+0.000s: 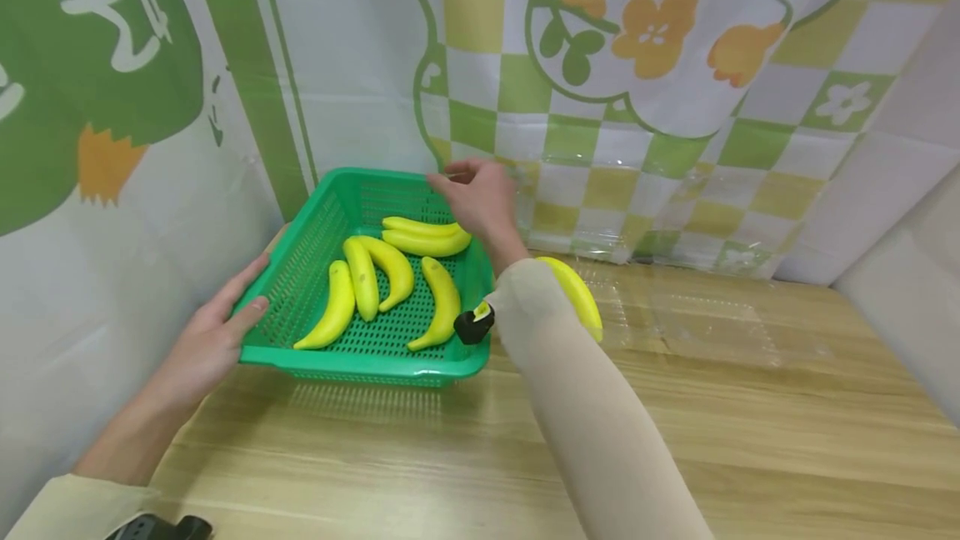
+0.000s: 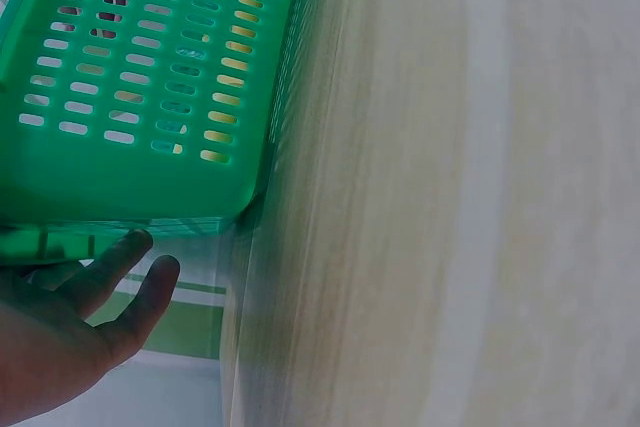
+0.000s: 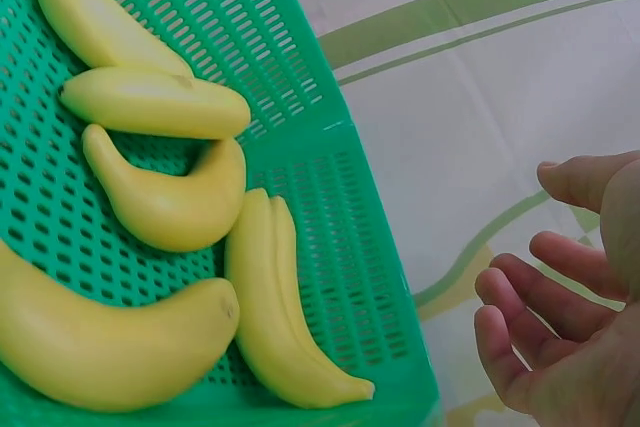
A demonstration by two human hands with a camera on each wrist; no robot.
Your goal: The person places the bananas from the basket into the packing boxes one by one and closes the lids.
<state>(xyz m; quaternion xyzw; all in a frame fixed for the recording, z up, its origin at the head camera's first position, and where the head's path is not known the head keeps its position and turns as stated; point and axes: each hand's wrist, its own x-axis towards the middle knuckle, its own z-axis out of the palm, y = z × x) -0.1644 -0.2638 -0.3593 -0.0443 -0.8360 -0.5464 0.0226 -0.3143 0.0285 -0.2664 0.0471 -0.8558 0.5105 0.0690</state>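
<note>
A green plastic basket [image 1: 367, 369] with slotted walls holds several yellow bananas [image 1: 330, 307]; in the right wrist view, bananas [image 3: 175, 192] lie against one another on its floor. My left hand [image 1: 217, 332] grips the basket's left rim, thumb over the edge and fingers along the outside. From the left wrist, some fingers [image 2: 145, 292] show beside the rim. At the back right corner of the basket is my right hand [image 1: 483, 194]. Nothing is in its loosely bent fingers [image 3: 535, 297]. Another banana [image 1: 573, 298] lies on the table right of the basket, partly behind my right forearm.
Clear plastic containers [image 1: 712, 327] stand on the wooden table [image 1: 675, 432] at the back right; their outlines are hard to make out. A patterned green and white cloth [image 1: 480, 98] hangs close behind the basket and also along the left side.
</note>
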